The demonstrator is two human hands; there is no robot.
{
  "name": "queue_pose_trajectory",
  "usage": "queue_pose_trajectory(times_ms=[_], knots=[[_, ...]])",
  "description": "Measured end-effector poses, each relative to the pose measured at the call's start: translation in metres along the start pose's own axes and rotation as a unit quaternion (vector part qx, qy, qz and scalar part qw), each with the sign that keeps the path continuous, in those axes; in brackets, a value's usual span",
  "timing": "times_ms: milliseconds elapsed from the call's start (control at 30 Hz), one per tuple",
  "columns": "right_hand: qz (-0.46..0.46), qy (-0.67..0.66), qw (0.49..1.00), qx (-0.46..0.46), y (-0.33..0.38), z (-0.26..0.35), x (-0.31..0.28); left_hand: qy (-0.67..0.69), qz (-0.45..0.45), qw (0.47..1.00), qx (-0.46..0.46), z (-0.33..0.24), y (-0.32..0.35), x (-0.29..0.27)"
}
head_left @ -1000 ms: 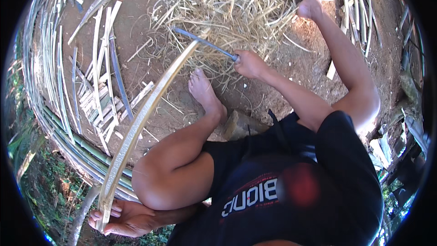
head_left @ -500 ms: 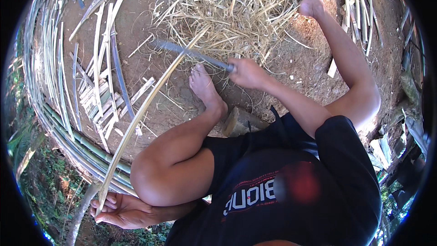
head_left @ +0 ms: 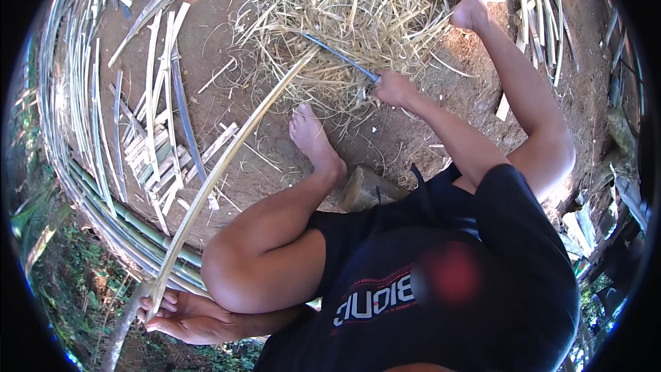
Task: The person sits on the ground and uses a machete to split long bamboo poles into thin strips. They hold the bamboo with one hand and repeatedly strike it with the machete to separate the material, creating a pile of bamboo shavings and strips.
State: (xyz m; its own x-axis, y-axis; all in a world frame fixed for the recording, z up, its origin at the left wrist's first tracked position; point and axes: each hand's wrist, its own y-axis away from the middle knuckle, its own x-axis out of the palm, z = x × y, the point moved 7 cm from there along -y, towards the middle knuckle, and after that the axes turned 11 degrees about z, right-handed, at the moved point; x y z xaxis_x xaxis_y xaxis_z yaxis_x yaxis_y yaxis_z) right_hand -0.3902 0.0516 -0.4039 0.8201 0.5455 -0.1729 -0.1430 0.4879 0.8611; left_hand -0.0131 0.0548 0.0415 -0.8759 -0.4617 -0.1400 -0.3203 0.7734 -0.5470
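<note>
Here, a barefoot person in a black shirt [head_left: 509,296] and dark shorts is sitting low over bare brown ground [head_left: 406,148], seen from above. The left hand [head_left: 187,319], at the lower left beside the bent left knee, is curling its fingers and thumb around the near end of a long, pale strip [head_left: 170,262]. The strip is slanting up past the left foot [head_left: 311,136], its far end reaching the edge of a heap of straw-coloured shavings [head_left: 372,0]. The right hand [head_left: 396,89] is closing in a fist around the handle of a thin knife [head_left: 340,55]. The blade is pointing up and to the left, its outer part lying at the strip's far tip; whether they are touching, I cannot tell. Large white lettering [head_left: 375,306] is slanting across the shirt's chest, with smaller red print around it; a blurry red spot is showing beside the letters. Split sticks [head_left: 155,145] are lying in a crisscross pile on the left, and more long strips are curving along the left edge. A block [head_left: 365,189] is sitting just behind the left foot.
</note>
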Motion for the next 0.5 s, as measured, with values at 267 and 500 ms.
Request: queue_pose_trajectory(times_ms=[267,500], knots=[[-0.117,0.057,0.989,-0.072,-0.016,-0.031,0.002,-0.025,0.006,1.000,-0.008,0.001,-0.005,0.000],[0.016,-0.127,0.992,-0.005,0.018,-0.013,0.013,-0.032,-0.005,0.999,-0.015,-0.003,0.004,-0.011]])
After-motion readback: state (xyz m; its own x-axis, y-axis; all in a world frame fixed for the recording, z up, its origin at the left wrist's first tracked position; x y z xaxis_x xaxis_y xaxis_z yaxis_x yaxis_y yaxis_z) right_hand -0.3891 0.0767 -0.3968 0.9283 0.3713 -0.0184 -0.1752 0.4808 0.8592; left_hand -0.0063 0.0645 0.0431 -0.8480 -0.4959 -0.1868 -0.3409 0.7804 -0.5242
